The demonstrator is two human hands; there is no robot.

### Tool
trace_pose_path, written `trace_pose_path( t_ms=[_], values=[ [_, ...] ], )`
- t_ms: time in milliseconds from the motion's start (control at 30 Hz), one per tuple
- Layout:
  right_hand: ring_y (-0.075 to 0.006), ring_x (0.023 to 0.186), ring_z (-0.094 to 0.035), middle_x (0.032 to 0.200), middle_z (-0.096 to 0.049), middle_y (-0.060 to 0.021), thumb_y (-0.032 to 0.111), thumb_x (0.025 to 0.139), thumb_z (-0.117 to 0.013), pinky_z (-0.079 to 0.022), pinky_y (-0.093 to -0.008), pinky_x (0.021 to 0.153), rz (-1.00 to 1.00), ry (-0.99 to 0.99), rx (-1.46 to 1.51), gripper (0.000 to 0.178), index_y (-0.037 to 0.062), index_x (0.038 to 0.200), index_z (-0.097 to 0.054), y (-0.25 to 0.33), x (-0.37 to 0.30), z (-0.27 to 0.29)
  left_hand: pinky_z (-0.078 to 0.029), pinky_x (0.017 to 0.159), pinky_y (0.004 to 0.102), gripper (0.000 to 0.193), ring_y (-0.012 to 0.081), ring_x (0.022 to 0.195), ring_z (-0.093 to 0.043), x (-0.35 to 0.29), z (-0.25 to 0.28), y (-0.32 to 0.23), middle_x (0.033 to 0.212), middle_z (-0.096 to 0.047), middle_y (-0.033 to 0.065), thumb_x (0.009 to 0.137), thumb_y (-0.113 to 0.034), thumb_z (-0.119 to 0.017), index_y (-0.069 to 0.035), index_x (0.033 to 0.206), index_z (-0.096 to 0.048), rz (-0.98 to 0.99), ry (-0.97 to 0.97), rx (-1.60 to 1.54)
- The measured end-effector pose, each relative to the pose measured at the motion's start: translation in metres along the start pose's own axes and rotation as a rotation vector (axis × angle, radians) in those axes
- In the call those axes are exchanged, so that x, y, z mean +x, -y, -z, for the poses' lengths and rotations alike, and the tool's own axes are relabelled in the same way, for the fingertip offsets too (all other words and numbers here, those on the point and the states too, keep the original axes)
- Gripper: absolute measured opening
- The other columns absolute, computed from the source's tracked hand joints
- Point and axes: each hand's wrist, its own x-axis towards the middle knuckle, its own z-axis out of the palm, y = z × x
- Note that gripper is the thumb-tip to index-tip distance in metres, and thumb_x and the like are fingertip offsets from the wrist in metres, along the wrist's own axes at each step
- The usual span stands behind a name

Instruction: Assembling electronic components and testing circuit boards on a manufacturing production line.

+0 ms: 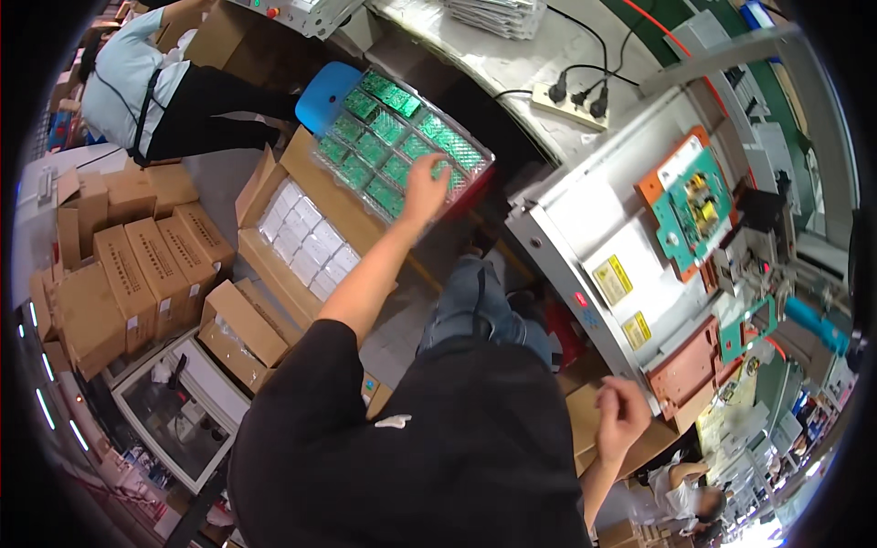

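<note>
A clear plastic tray (408, 139) with several compartments holds green circuit boards (372, 148). My left hand (426, 190) reaches over the tray's near right part, fingertips bent together at a compartment; what they grip, if anything, I cannot make out. My right hand (623, 420) hangs beside the near corner of the white machine (585, 247), its fingers loosely curled and apart, with nothing in them. On that machine, a green circuit board with yellow parts (702, 208) sits in an orange-brown fixture (654, 203). A second reddish fixture (687, 367) lies closer to my right hand.
Left of me stands an open carton (262, 239) with white wrapped packs (306, 239). Brown cartons (128, 274) are stacked farther left. A blue stool (327, 94) adjoins the tray. A power strip (571, 102) lies on the far bench. Another person (137, 82) bends over at upper left.
</note>
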Motion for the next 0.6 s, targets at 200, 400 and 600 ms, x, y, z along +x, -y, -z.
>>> trace_pose_path(
  t_ms=[200,400,600],
  values=[
    [-0.0200,0.071,-0.067,0.080,-0.069,-0.0112,0.000,0.083,-0.065,-0.050,-0.0295,0.064,-0.114,0.343,-0.027,0.015,0.0004,0.096,-0.070,0.036,-0.008,-0.043,-0.045,0.087,0.0509,0.029,0.0418,0.101,-0.058,0.129,0.028,0.107,0.103,-0.060,0.0273,0.083,-0.017,-0.065,0.004,0.101,-0.057,-0.150,-0.139,0.544],
    [-0.0182,0.063,-0.063,0.075,-0.067,-0.0072,0.000,0.084,-0.065,-0.050,-0.0280,0.060,-0.252,0.339,0.039,0.019,0.0045,0.101,-0.071,0.073,-0.084,0.010,-0.046,0.097,0.0427,0.028,0.0339,0.111,-0.058,0.109,0.064,-0.016,0.117,-0.060,0.0195,0.085,-0.006,-0.062,0.000,0.112,-0.064,-0.234,-0.295,0.166],
    [-0.0165,0.063,-0.063,0.075,-0.065,-0.0071,0.000,0.085,-0.065,-0.049,-0.0268,0.057,-0.169,0.316,-0.070,0.019,0.0057,0.102,-0.070,0.136,-0.107,0.081,-0.043,0.099,0.0430,0.031,0.0359,0.115,-0.054,0.151,0.110,-0.331,0.126,-0.056,0.0163,0.085,-0.014,-0.067,-0.005,0.114,-0.064,-0.755,-0.361,0.250]
  ],
)
